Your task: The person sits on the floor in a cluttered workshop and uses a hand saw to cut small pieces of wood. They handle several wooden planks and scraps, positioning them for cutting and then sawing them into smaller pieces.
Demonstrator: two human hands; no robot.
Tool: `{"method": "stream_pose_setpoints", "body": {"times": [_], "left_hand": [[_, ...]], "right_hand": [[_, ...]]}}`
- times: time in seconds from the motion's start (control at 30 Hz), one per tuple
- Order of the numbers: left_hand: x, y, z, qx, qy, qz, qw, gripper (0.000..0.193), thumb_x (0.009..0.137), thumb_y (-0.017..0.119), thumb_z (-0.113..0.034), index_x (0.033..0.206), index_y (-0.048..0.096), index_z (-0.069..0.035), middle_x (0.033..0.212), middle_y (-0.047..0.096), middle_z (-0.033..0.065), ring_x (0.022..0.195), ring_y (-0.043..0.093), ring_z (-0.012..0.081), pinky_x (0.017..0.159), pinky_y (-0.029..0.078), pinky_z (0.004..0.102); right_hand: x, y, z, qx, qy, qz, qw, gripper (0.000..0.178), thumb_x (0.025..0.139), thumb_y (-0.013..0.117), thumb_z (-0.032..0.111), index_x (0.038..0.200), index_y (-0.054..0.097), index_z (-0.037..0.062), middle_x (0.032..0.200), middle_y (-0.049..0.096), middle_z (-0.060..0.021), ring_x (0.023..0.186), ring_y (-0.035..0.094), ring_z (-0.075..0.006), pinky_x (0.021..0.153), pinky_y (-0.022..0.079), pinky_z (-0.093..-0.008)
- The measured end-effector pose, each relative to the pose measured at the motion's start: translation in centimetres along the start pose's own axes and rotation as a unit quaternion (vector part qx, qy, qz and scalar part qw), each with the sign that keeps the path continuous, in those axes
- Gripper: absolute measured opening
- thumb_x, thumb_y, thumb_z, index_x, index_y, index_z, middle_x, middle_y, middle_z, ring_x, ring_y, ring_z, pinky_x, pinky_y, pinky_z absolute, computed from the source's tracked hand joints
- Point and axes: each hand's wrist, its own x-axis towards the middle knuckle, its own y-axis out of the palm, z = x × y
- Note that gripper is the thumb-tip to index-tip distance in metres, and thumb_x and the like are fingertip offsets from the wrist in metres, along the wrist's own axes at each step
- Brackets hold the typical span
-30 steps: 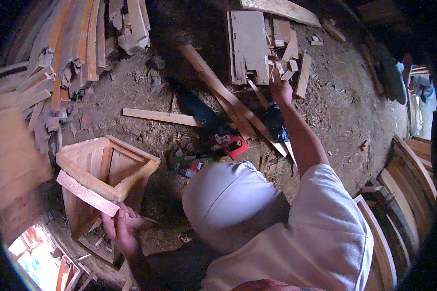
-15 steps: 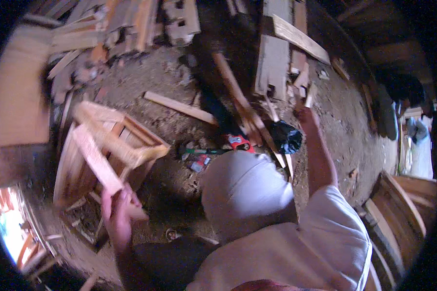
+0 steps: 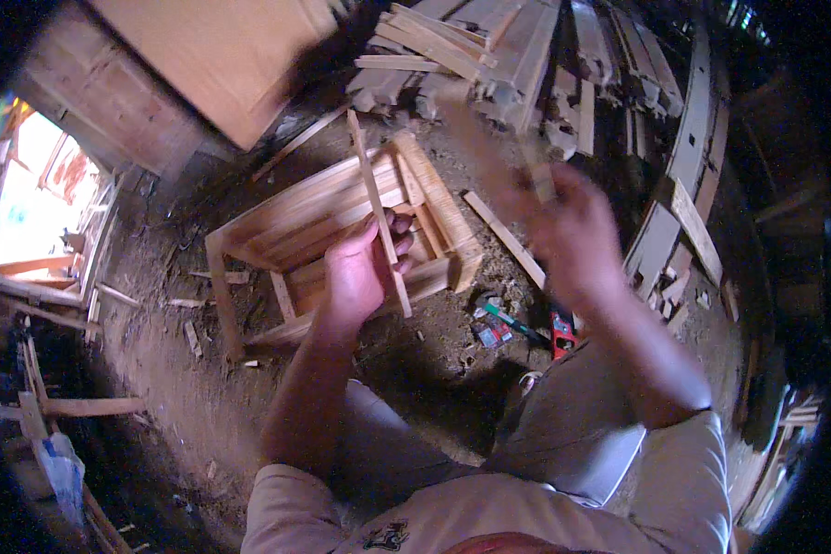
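My left hand [image 3: 358, 272] is closed on a thin wooden strip [image 3: 369, 180], which stands nearly upright above an open wooden frame [image 3: 436, 196]. The frame is box-shaped, made of pale boards, and sits tilted on the dirt floor. To the right, my right hand [image 3: 577, 235] is raised and smeared by motion. Its fingers are wrapped round a blurred piece of wood [image 3: 480, 148] that reaches up and left; a second pale sliver shows by the fingers, too blurred to make out.
A wood strip [image 3: 505, 240] lies right of the frame. A red-handled tool [image 3: 561, 334], a green stick-like item [image 3: 515, 320] and a small packet [image 3: 492, 332] lie before my knees. Stacked boards [image 3: 517, 55] are at the back; a large wooden panel [image 3: 222, 55] stands back left.
My view has swung left, so the frame is now near the middle. My right hand has come back from the scraps at far right, now with a piece of wood. My left hand still holds its strip.
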Motion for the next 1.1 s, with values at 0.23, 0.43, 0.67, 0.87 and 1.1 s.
{"method": "stream_pose_setpoints", "body": {"times": [0.23,0.43,0.67,0.87,1.1], "left_hand": [[-1.4,0.3,-1.2,-0.066,0.063,-0.006,0.996,0.048,0.100,0.055,-0.029,0.142,0.050,-0.005,0.130,0.063,0.0091,0.122,0.060,0.0264,0.107,0.043,0.0450],[-1.3,-1.6,-1.3,-0.081,0.125,0.054,0.987,0.033,0.102,0.050,-0.023,0.126,0.060,-0.002,0.112,0.070,0.0128,0.104,0.067,0.0266,0.095,0.053,0.0417],[-1.8,-3.3,-1.4,-0.045,0.109,0.000,0.993,0.030,0.101,0.052,-0.015,0.128,0.060,-0.004,0.115,0.068,0.0088,0.106,0.066,0.0222,0.094,0.053,0.0395],[-2.1,-1.3,-1.7,0.079,0.138,-0.100,0.982,0.024,0.102,0.055,-0.014,0.124,0.061,-0.004,0.116,0.069,0.0083,0.103,0.069,0.0248,0.096,0.054,0.0428],[-1.5,-2.1,-1.6,0.111,0.099,-0.128,0.981,0.015,0.100,0.066,-0.014,0.111,0.064,-0.004,0.095,0.064,0.0003,0.086,0.058,0.0071,0.074,0.045,0.0228]], "right_hand": [[-3.1,11.3,-3.4,-0.190,-0.092,0.061,0.976,0.020,0.087,0.074,0.008,0.101,0.063,-0.0014,0.078,0.062,-0.0053,0.070,0.050,-0.0104,0.062,0.044,-0.0315],[-4.3,12.6,-3.0,-0.281,-0.091,0.083,0.952,0.032,0.076,0.084,0.012,0.088,0.057,0.0002,0.076,0.060,-0.0178,0.065,0.059,-0.0288,0.061,0.049,-0.0404],[-4.2,12.8,-3.5,-0.265,-0.064,0.109,0.956,0.030,0.077,0.082,0.012,0.091,0.058,-0.0003,0.077,0.061,-0.0154,0.068,0.061,-0.0256,0.063,0.049,-0.0395],[-1.4,10.6,-5.3,-0.230,-0.045,0.162,0.959,0.026,0.083,0.078,0.008,0.101,0.062,-0.0019,0.078,0.062,-0.0063,0.072,0.056,-0.0126,0.067,0.049,-0.0329],[0.7,9.3,-7.4,-0.195,-0.007,0.221,0.956,0.035,0.085,0.078,0.009,0.115,0.066,-0.0043,0.095,0.070,-0.0045,0.088,0.060,-0.0091,0.080,0.050,-0.0276]]}}
